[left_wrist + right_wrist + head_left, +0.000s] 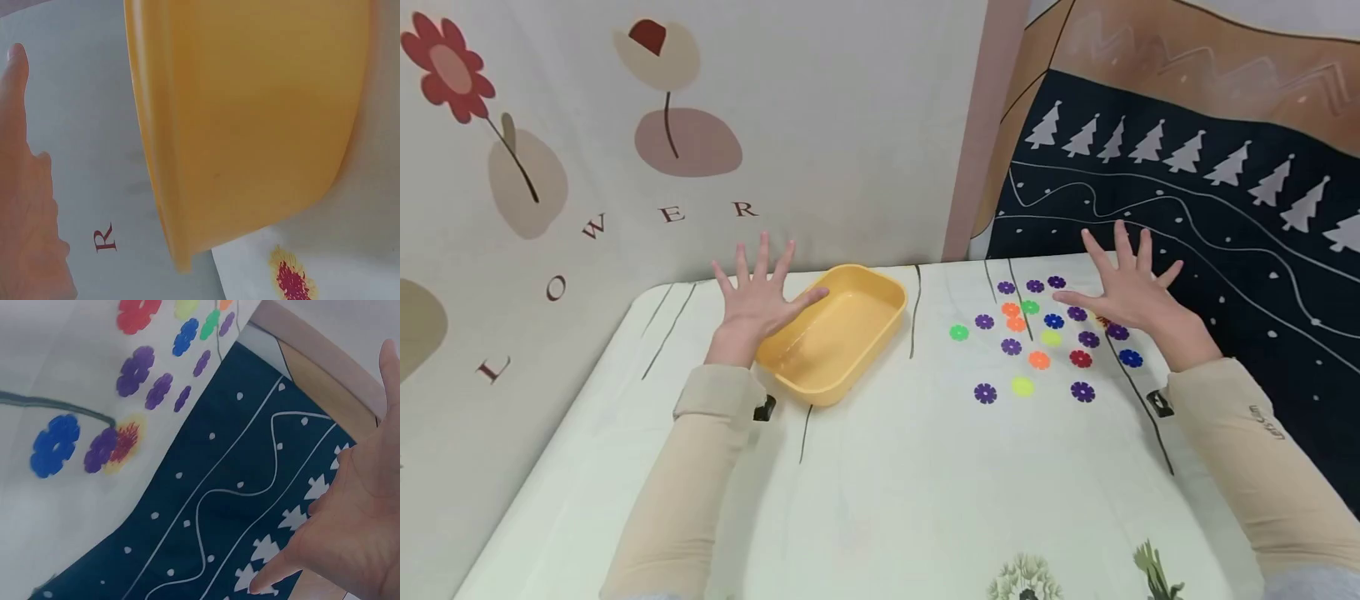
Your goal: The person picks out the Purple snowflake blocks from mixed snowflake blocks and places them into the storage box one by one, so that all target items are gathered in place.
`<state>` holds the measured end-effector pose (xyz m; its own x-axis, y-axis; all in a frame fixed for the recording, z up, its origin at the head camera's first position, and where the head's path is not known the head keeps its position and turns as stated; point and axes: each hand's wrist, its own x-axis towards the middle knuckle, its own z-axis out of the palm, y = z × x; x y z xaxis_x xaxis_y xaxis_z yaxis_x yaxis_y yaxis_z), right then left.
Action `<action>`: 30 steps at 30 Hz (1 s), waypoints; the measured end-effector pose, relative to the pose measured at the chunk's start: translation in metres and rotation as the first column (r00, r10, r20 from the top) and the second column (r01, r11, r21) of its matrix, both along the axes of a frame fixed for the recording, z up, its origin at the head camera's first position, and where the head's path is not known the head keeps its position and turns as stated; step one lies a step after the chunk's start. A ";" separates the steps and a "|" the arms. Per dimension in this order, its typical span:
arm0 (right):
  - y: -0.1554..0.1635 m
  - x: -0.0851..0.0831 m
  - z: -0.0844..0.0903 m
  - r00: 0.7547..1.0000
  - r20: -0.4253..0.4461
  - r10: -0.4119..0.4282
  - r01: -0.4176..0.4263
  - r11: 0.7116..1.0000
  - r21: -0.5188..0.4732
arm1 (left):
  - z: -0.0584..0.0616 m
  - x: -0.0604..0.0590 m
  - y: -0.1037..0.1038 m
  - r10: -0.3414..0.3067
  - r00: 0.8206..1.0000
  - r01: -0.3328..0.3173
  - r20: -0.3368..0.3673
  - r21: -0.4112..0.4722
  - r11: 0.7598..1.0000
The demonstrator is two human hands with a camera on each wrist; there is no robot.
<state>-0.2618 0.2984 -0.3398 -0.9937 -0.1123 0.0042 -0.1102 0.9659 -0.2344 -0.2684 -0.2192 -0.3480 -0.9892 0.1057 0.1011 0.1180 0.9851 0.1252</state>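
With fingers spread, my left hand is held up beside a yellow plastic tray, its thumb overlapping the tray's left rim in the head view. In the left wrist view the tray's outer wall fills the middle, and the hand shows at the left edge. My right hand, also spread and holding nothing, is over the right end of a scatter of flat flower-shaped plastic discs. Among them are a red disc, a green disc, an orange disc and several purple discs.
A white cloth printed with stems and flowers covers the table. Behind it hangs a pale curtain with flower prints and letters. On the right, a dark cloth with white trees borders the table edge.
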 end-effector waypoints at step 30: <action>0.077 0.024 -0.057 0.928 0.357 -0.108 0.206 0.946 -0.249 | -0.029 0.068 -0.050 -0.144 0.972 0.051 0.185 0.434 0.899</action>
<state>-0.2382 0.3753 -0.3963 -0.9464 0.0027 -0.3231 0.1699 0.8547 -0.4905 -0.2005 -0.2693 -0.3769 -0.9795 0.1958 -0.0478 0.1360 0.8172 0.5601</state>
